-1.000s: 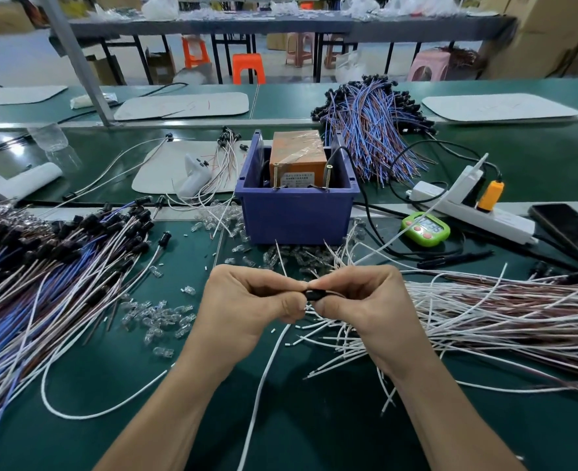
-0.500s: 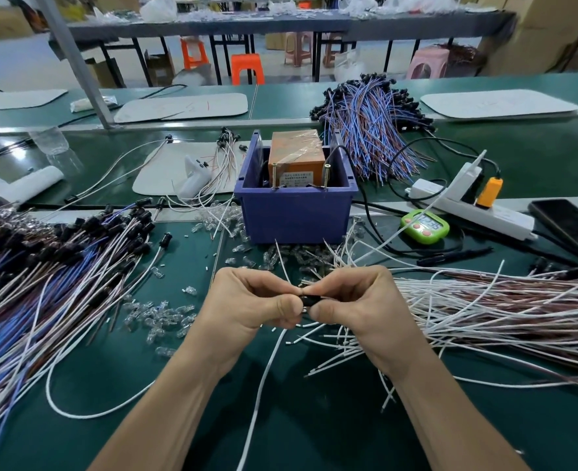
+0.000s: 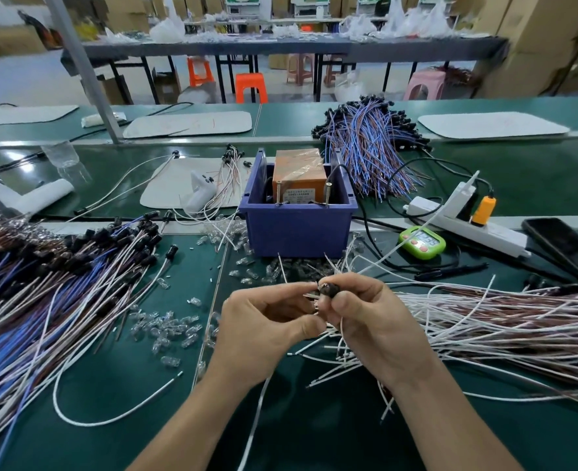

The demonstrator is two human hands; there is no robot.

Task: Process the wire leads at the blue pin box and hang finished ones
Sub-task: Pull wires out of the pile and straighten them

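Head view: a black cap (image 3: pixel 329 289) on the end of a white wire lead (image 3: pixel 256 416) is being pinched between the fingers (image 3: pixel 343 303) of the right hand (image 3: pixel 376 328). The lead is being pinched right beside the cap by the curled fingertips of the left hand (image 3: pixel 264 324), though the exact contact is hidden. The piece is being held above the counter (image 3: pixel 138 436), just in front of the blue pin box (image 3: pixel 298 229) and apart from it, with the lead's tail hanging down between the wrists.

By judgement, the cap is being seated or turned before the end is offered to the box. This is best done with the cap being held square, the pinch being placed close to the tip, and the tail being steered clear of the loose white leads (image 3: pixel 502 321) at the right. Capped leads (image 3: pixel 63 277) are lying heaped at the left, with clear bulbs (image 3: pixel 168 331) scattered between.
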